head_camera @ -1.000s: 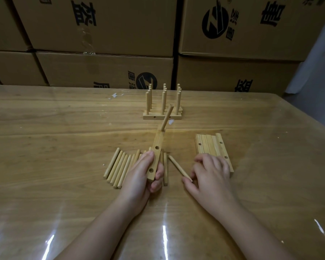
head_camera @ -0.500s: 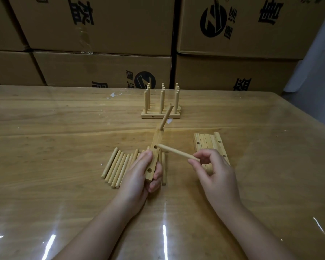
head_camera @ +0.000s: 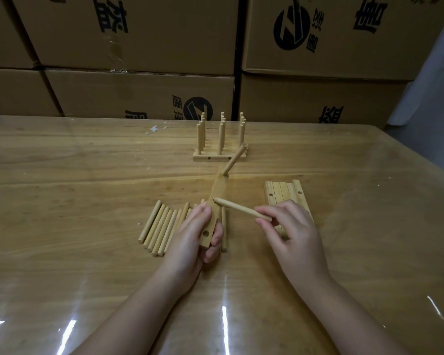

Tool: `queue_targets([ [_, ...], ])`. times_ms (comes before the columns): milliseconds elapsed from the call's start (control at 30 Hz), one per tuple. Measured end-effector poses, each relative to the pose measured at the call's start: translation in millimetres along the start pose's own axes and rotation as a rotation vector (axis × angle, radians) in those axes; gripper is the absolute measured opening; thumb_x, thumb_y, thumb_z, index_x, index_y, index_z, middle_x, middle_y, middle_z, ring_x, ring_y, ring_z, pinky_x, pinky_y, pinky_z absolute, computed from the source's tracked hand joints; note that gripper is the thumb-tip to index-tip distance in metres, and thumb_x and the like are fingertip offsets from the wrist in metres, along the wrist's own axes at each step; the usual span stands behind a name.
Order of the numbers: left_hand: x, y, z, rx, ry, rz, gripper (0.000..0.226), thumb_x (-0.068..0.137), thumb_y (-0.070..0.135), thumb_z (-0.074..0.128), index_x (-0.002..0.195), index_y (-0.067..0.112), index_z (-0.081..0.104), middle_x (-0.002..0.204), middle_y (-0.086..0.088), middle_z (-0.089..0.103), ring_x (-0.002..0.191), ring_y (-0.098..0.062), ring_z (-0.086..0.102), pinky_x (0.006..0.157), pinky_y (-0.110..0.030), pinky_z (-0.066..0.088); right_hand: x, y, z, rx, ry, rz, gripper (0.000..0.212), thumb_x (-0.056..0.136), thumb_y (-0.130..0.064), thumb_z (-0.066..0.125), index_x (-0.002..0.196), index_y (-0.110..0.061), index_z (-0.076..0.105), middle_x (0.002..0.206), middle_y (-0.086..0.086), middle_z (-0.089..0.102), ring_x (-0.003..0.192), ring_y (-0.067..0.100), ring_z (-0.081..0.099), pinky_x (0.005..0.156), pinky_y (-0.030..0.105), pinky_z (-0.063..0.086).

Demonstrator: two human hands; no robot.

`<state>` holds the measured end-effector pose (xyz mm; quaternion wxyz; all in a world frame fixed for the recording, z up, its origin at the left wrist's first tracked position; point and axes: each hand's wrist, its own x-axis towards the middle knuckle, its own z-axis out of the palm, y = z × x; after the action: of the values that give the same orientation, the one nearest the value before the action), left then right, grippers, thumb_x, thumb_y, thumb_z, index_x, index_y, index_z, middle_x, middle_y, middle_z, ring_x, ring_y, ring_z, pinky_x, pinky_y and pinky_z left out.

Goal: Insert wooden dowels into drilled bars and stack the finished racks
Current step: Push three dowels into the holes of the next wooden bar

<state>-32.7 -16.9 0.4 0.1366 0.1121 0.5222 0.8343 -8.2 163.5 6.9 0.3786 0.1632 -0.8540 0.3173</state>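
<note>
My left hand point(head_camera: 190, 239) grips the near end of a drilled wooden bar point(head_camera: 215, 198) that points away from me. One dowel point(head_camera: 233, 160) stands in the bar's far hole, and a bare hole shows near my thumb. My right hand point(head_camera: 290, 231) pinches a loose dowel point(head_camera: 241, 207) whose tip touches the bar at its middle. Several loose dowels point(head_camera: 159, 226) lie in a row left of my left hand. Drilled bars point(head_camera: 285, 193) lie side by side under and beyond my right hand. Finished racks point(head_camera: 219, 142) with upright dowels stand together further back.
The wooden table point(head_camera: 75, 175) carries a glossy clear cover. Stacked cardboard boxes point(head_camera: 139, 47) form a wall along the table's far edge. The table's right edge point(head_camera: 418, 175) runs diagonally, with grey floor beyond it.
My right hand picked a dowel up off the table, lifted it and brought its tip leftward to the middle of the bar. My left hand kept holding the bar.
</note>
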Motion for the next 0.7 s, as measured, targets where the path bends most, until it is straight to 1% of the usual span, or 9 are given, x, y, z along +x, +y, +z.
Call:
queue_targets([
  [67, -0.2, -0.2, -0.9, 0.026, -0.001, -0.002, 0.036, 0.09, 0.034, 0.043, 0.116, 0.009, 0.046, 0.057, -0.005, 0.041, 0.037, -0.012, 0.031, 0.035, -0.019, 0.024, 0.3, 0.7, -0.2, -0.03, 0.012, -0.016, 0.018, 0.083, -0.012, 0.067, 0.101, -0.01, 0.071, 0.079, 0.001, 0.056, 0.073, 0.016, 0.053, 0.065, 0.029, 0.045],
  [167, -0.7, -2.3, -2.2, 0.116, 0.01, 0.004, 0.042, 0.092, 0.038, 0.049, 0.125, 0.011, 0.048, 0.06, -0.003, 0.044, 0.04, -0.012, 0.034, 0.038, -0.02, 0.027, 0.0, 1.1, 0.2, -0.064, 0.029, -0.049, 0.02, 0.086, -0.013, 0.065, 0.106, -0.011, 0.07, 0.078, 0.001, 0.052, 0.072, 0.016, 0.049, 0.064, 0.028, 0.044],
  [300, -0.3, -6.3, -1.6, 0.237, 0.016, 0.048, 0.039, 0.088, 0.043, 0.046, 0.123, 0.025, 0.054, 0.061, -0.002, 0.048, 0.042, -0.012, 0.038, 0.039, -0.019, 0.031, -0.1, 0.6, -0.3, -0.114, 0.043, -0.061, 0.024, 0.09, -0.015, 0.055, 0.109, -0.014, 0.069, 0.079, 0.002, 0.05, 0.074, 0.016, 0.046, 0.064, 0.027, 0.042],
  [400, -0.1, -8.9, -2.0, 0.308, 0.017, 0.06, 0.04, 0.089, 0.045, 0.046, 0.126, 0.031, 0.051, 0.062, 0.001, 0.051, 0.044, -0.01, 0.042, 0.041, -0.019, 0.035, 1.1, -0.3, -1.8, -0.13, 0.061, -0.048, 0.025, 0.09, -0.015, 0.052, 0.106, -0.014, 0.071, 0.078, 0.004, 0.051, 0.073, 0.019, 0.046, 0.063, 0.031, 0.043],
  [467, -0.7, -10.0, -2.3, 0.361, 0.014, 0.073, 0.04, 0.09, 0.047, 0.045, 0.127, 0.035, 0.049, 0.064, 0.002, 0.052, 0.045, -0.01, 0.044, 0.042, -0.02, 0.036, 1.8, -1.1, -2.8, -0.147, 0.072, -0.044, 0.025, 0.09, -0.015, 0.051, 0.104, -0.014, 0.071, 0.078, 0.006, 0.051, 0.072, 0.021, 0.046, 0.064, 0.033, 0.043],
  [600, -2.7, -10.7, -0.9, 0.416, 0.01, 0.088, 0.031, 0.091, 0.048, 0.043, 0.121, 0.048, 0.048, 0.065, 0.005, 0.054, 0.048, -0.009, 0.047, 0.044, -0.022, 0.039, 2.4, -3.5, -4.5, -0.189, 0.082, -0.054, 0.024, 0.089, -0.013, 0.052, 0.103, -0.013, 0.072, 0.077, 0.007, 0.051, 0.071, 0.022, 0.046, 0.064, 0.032, 0.042],
  [700, -3.8, -10.8, 0.3, 0.452, 0.014, 0.103, 0.026, 0.096, 0.045, 0.041, 0.122, 0.049, 0.046, 0.066, 0.007, 0.054, 0.048, -0.008, 0.047, 0.044, -0.021, 0.039, 2.6, -4.4, -5.7, -0.221, 0.087, -0.078, 0.023, 0.089, -0.012, 0.053, 0.102, -0.012, 0.072, 0.076, 0.008, 0.051, 0.07, 0.022, 0.046, 0.064, 0.032, 0.042],
])
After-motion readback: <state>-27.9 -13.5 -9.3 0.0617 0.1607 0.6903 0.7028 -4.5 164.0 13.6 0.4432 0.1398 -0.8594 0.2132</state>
